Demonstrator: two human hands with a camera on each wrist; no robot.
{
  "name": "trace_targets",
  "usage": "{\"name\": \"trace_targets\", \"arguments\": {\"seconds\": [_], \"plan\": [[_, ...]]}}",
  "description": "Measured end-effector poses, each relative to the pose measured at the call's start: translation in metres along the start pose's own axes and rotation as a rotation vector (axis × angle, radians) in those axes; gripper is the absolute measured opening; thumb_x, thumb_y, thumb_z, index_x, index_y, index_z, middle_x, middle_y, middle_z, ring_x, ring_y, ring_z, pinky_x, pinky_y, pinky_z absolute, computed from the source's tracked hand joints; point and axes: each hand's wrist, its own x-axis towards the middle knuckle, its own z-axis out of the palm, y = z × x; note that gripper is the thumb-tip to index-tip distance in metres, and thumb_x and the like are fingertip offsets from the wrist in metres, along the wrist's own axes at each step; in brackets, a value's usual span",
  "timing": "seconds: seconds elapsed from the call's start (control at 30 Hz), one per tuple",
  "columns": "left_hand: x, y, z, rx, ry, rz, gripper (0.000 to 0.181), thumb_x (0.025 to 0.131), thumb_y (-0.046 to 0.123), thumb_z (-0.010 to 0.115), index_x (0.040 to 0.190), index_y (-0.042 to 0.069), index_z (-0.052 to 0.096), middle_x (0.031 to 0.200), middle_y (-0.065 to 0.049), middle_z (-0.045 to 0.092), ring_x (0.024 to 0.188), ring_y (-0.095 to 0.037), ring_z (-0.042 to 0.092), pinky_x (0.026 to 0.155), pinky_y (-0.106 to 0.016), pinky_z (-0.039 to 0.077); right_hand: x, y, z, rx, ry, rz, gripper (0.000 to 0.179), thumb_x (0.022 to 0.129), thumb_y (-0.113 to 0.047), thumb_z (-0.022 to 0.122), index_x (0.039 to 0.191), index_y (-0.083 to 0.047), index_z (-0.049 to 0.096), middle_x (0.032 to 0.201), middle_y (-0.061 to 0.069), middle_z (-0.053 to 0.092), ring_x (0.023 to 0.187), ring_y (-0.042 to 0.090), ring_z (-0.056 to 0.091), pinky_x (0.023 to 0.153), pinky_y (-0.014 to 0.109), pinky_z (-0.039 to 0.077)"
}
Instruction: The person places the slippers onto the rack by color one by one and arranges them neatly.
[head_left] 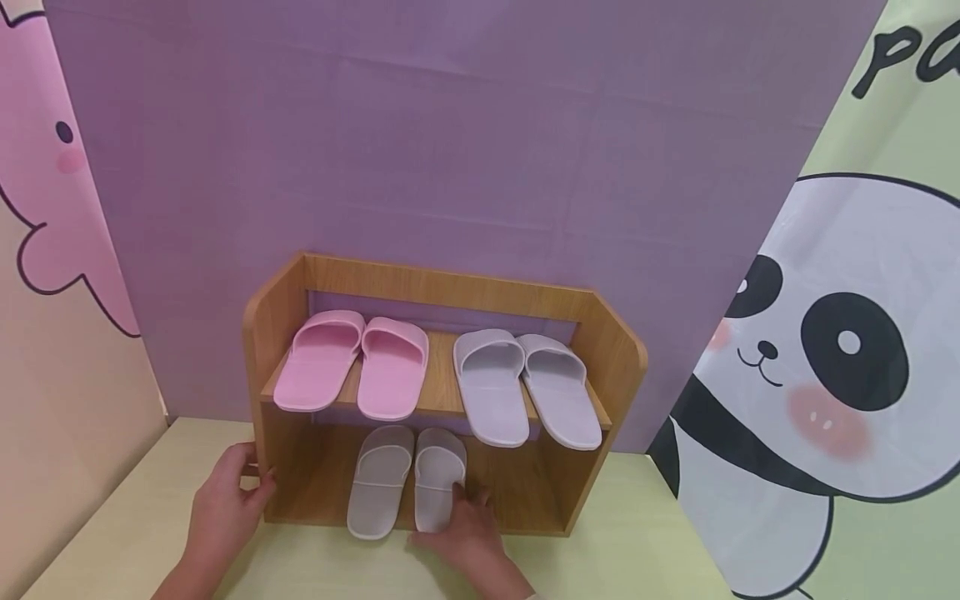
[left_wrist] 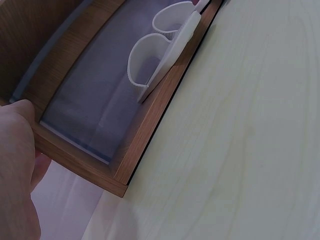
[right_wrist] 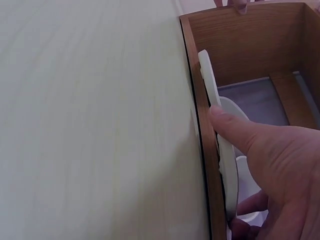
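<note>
A small wooden shoe rack [head_left: 450, 282] with two shelves stands against the purple backdrop. My left hand [head_left: 225, 504] grips the front edge of its left side panel [left_wrist: 75, 159], thumb on one face and fingers on the other. On the lower shelf sits a pair of beige slippers, a left slipper [head_left: 380, 483] and a right slipper [head_left: 438, 471], toes to the back. My right hand [head_left: 468, 533] holds the right slipper by its heel end, thumb across the near end and fingers along its right side. In the right wrist view, the thumb [right_wrist: 232, 125] presses on the sole's edge.
On the upper shelf, pink slippers [head_left: 318, 367] stand at the left and pale grey slippers [head_left: 491, 400] at the right, their heels over the shelf's front edge. The rack rests on a light wood-grain tabletop [head_left: 637, 533]. A panda-print panel [head_left: 840, 350] stands at right.
</note>
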Motion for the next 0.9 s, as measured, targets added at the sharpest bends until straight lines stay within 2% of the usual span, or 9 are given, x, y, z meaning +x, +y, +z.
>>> {"name": "trace_targets", "arguments": {"seconds": [0.17,0.47,0.63,0.7,0.8,0.9], "plan": [[0.0,-0.001,0.0,0.004,0.02,0.022,0.043,0.091,-0.007,0.081,0.127,0.0,0.059,0.115,-0.019,0.07,0.097,-0.041,0.077,0.066,-0.047,0.067,0.001,0.005,-0.001,-0.005,-0.031,-0.037,0.121,0.064,-0.06,0.101,0.155,0.004,0.053,0.145,0.042,0.047,0.13,0.057,0.056,0.1,0.067,0.057],[0.0,-0.004,-0.001,0.009,0.02,0.013,0.044,0.091,-0.006,0.081,0.128,0.0,0.059,0.116,-0.019,0.07,0.098,-0.041,0.077,0.065,-0.045,0.067,0.001,0.002,-0.009,0.01,-0.037,-0.088,0.112,0.069,-0.058,0.1,0.151,0.005,0.058,0.138,0.032,0.053,0.117,0.047,0.063,0.095,0.063,0.059],[0.0,-0.002,-0.003,0.007,0.014,0.011,0.043,0.091,-0.006,0.081,0.128,0.0,0.06,0.114,-0.017,0.071,0.097,-0.039,0.077,0.064,-0.041,0.067,-0.003,0.004,-0.013,-0.01,0.005,-0.12,0.109,0.069,-0.058,0.1,0.147,0.006,0.061,0.136,0.027,0.057,0.116,0.045,0.064,0.095,0.061,0.059],[0.0,0.0,-0.004,-0.003,-0.017,-0.002,0.043,0.091,-0.005,0.081,0.129,0.0,0.06,0.115,-0.017,0.071,0.098,-0.039,0.077,0.066,-0.04,0.067,-0.008,0.009,-0.019,-0.006,0.027,-0.151,0.103,0.071,-0.057,0.1,0.144,0.006,0.063,0.137,0.024,0.06,0.119,0.044,0.064,0.097,0.061,0.059],[-0.001,0.001,-0.007,-0.022,-0.104,-0.033,0.046,0.094,-0.002,0.079,0.136,-0.001,0.058,0.119,-0.018,0.071,0.102,-0.038,0.076,0.071,-0.041,0.068,-0.018,0.024,-0.033,0.003,0.076,-0.241,0.092,0.076,-0.056,0.098,0.14,0.001,0.067,0.137,0.019,0.062,0.12,0.041,0.065,0.096,0.057,0.06],[-0.004,-0.001,-0.012,0.0,-0.18,-0.019,0.05,0.097,0.004,0.079,0.143,-0.001,0.059,0.126,-0.019,0.072,0.105,-0.038,0.076,0.079,-0.047,0.068,-0.028,0.046,-0.053,0.021,0.052,-0.32,0.082,0.083,-0.053,0.095,0.142,-0.004,0.067,0.133,0.015,0.059,0.114,0.036,0.067,0.092,0.051,0.062]]}}
